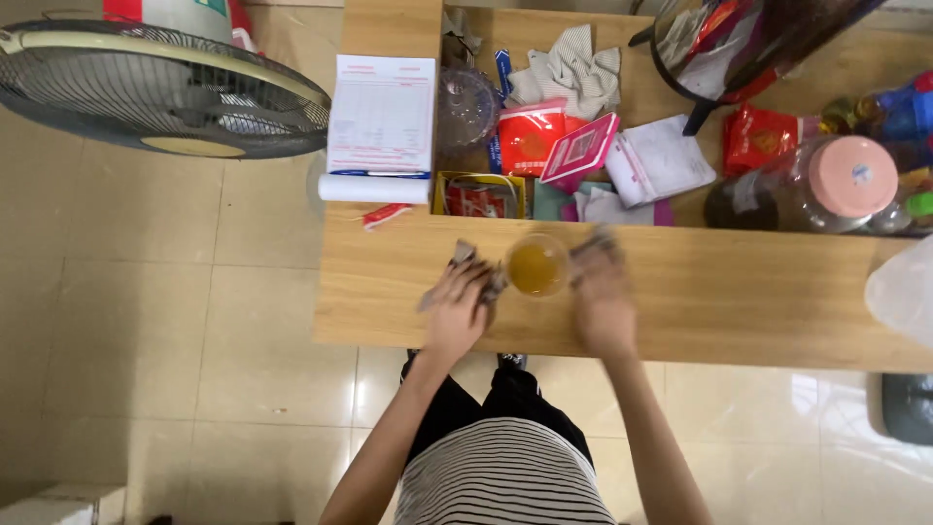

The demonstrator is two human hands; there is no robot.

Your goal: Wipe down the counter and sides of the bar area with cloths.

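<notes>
Head view, both hands over the front strip of the wooden table point(739, 301). Small clear glass of amber liquid point(537, 265) stands upright on the wood between the two hands. Left hand point(457, 309): fingers curled and clenched on a grey crumpled wrapper point(463, 256) that sticks out past the fingertips; glass just beside those fingertips, toward the thumb side. Right hand point(603, 297): motion-blurred, fingers bent around something dark at the tips, cannot tell what or how firmly; fingertips just beside the glass rim, contact unclear. Beyond the fingers: white receipt pad point(381, 117), red packets point(530, 136), pink-lidded jar point(851, 177). Fan point(165, 92) well apart, off the left hand's side
</notes>
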